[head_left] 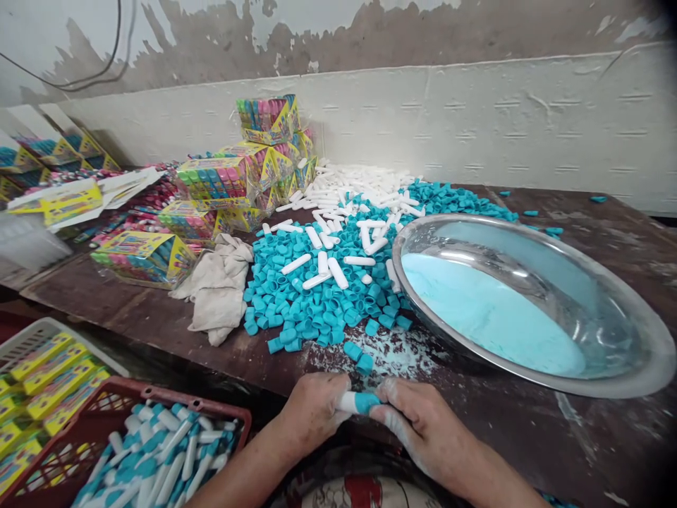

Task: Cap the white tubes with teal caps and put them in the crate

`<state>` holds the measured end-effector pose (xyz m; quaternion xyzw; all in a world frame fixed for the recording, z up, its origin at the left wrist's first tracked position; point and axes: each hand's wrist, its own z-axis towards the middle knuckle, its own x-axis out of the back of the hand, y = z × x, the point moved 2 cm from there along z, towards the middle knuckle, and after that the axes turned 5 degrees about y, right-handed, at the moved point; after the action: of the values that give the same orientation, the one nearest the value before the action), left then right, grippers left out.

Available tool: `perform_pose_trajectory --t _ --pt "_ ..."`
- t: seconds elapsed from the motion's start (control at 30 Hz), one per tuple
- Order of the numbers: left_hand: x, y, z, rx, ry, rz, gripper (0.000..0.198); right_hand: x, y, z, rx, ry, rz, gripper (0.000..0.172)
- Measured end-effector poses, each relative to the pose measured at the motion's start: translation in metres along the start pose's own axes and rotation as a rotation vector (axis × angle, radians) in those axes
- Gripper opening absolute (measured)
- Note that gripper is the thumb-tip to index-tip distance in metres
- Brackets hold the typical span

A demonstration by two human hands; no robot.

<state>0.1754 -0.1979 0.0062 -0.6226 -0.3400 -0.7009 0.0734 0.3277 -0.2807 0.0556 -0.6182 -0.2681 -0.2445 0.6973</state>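
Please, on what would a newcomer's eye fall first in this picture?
Probably the big, shiny metal basin holding pale blue powder, on the right of the table. Next, the heap of bright blue caps to its left, with white sticks scattered on top. At the near edge, the left hand and right hand grip a white piece with a blue end.

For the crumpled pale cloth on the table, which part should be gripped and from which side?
The cloth is probably best pinched by its front fold, from above and the near side. It lies bunched, and that fold spreads toward the front edge of the table, while blue caps crowd its right and a display box sits close on its left.
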Motion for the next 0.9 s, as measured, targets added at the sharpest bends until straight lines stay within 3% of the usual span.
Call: perform_pose_trajectory --t 0.13,0.23,0.4,0.53,0.63,0.7,0.83,0.9 --pt "-0.002 -0.001 -0.003 0.032 -0.147 0.071 0.013 -0.01 0.006 0.003 -0.132 -0.057 0.037 0.031" --pt "-0.002 0.001 -0.002 0.045 -0.185 0.106 0.015 -0.016 0.009 0.006 -0.169 -0.05 0.058 0.03" --pt "0.006 0.004 0.002 0.094 -0.148 0.119 0.013 -0.016 0.012 0.016 -0.193 -0.033 0.08 0.025" --pt "0.022 -0.01 0.001 0.267 -0.05 0.062 0.021 0.003 0.025 0.029 -0.202 -0.087 0.171 0.019" --pt "0.035 -0.027 -0.005 0.4 0.064 -0.002 0.022 0.02 0.043 0.042 -0.165 0.091 -0.017 0.023" --pt "0.04 -0.034 -0.008 0.436 0.131 -0.064 0.021 0.023 0.051 0.052 -0.088 0.134 -0.219 0.027" --pt "0.037 -0.033 -0.008 0.408 0.206 -0.242 0.019 0.012 0.053 0.07 0.055 0.005 -0.653 0.041" --pt "0.035 -0.03 -0.007 0.402 0.224 -0.291 0.02 0.008 0.05 0.076 0.101 -0.029 -0.763 0.039"
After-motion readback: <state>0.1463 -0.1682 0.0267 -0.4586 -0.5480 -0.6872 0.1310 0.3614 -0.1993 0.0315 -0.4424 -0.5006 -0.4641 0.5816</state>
